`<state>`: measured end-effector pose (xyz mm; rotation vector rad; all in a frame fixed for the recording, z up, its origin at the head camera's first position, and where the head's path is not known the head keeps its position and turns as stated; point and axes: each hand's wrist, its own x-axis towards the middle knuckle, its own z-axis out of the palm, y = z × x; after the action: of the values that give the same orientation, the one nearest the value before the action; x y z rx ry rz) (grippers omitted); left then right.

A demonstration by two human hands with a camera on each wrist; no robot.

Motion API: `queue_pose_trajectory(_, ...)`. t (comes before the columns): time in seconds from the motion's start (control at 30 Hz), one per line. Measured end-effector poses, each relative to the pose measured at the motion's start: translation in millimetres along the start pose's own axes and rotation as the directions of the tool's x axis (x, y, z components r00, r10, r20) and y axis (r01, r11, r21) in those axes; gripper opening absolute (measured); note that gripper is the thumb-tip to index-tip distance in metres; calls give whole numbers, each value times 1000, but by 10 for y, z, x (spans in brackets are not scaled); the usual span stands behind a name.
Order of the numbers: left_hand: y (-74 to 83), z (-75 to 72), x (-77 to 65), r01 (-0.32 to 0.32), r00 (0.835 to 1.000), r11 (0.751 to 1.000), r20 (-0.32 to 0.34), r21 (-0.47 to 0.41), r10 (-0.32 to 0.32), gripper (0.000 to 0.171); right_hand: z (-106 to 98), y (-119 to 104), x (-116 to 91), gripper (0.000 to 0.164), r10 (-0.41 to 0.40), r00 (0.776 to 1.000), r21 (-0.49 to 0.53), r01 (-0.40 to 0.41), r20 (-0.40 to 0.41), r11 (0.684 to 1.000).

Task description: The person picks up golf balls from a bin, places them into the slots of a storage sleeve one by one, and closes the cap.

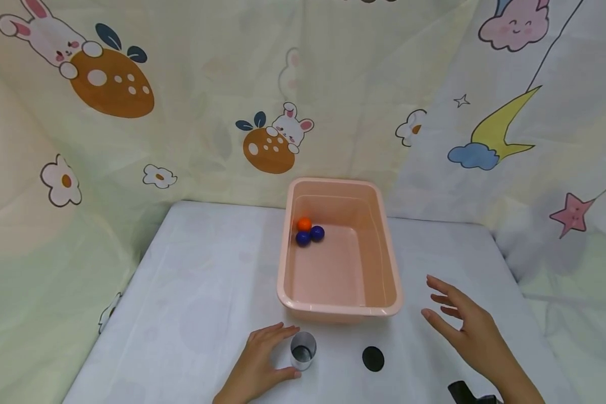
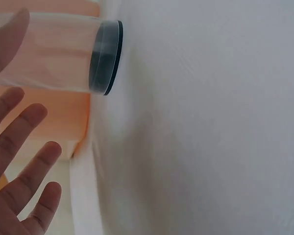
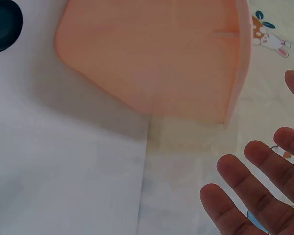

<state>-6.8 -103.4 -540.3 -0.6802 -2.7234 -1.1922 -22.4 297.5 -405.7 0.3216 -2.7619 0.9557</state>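
Note:
A clear cylindrical container (image 1: pixel 303 351) with a dark base (image 2: pixel 105 58) stands upright on the table in front of the pink basin. My left hand (image 1: pixel 262 362) is beside it, thumb and fingers spread on either side of its wall. In the left wrist view the fingers are apart and loosely extended, the thumb overlapping the clear wall (image 2: pixel 54 54). To the right of the container lies a black round lid (image 1: pixel 373 359). My right hand (image 1: pixel 472 331) hovers to the right of the basin, fingers relaxed and apart, holding nothing.
The pink basin (image 1: pixel 339 310) stands mid-table, with an orange ball (image 1: pixel 304 224) and two blue balls (image 1: pixel 317 233) in its far left part. A black object (image 1: pixel 462 391) lies by the right forearm. Printed cloth (image 1: pixel 207 140) hangs behind the white table (image 1: pixel 207 269).

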Motion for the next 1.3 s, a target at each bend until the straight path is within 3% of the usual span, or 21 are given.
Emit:
queue_pose_trajectory(0.2, 33, 49, 20, -4, 1000, 1000, 7, -9, 4, 62, -67, -113, 209, 66, -20, 999, 7, 20, 42, 1000)
queue_pose_trajectory(0.47, 21, 103, -7, -71, 998, 997, 1, 5, 71, 54, -113, -271, 496, 63, -70, 991, 50, 64, 118, 997)
queue_pose_trajectory(0.67, 18, 59, -42, -57, 998, 998, 24, -32, 58, 51, -109, -331, 679, 60, -100, 977, 100, 82, 188, 992)
queue_pose_trajectory(0.87, -21, 23, -90, -96, 994, 995, -48, -40, 94, 51, -89, -365, 831, 58, -92, 959, 128, 59, 269, 990)
queue_pose_trajectory(1.1, 85, -131, -124, 22, 998, 997, -56, -75, -26, 48, -64, -430, 945, 56, -117, 937, 133, 76, 330, 988)
queue_pose_trajectory(1.3, 137, -259, -135, 31, 994, 994, -99, -105, -42, 50, -69, -506, 1092, 58, -145, 912, 140, 98, 383, 985)
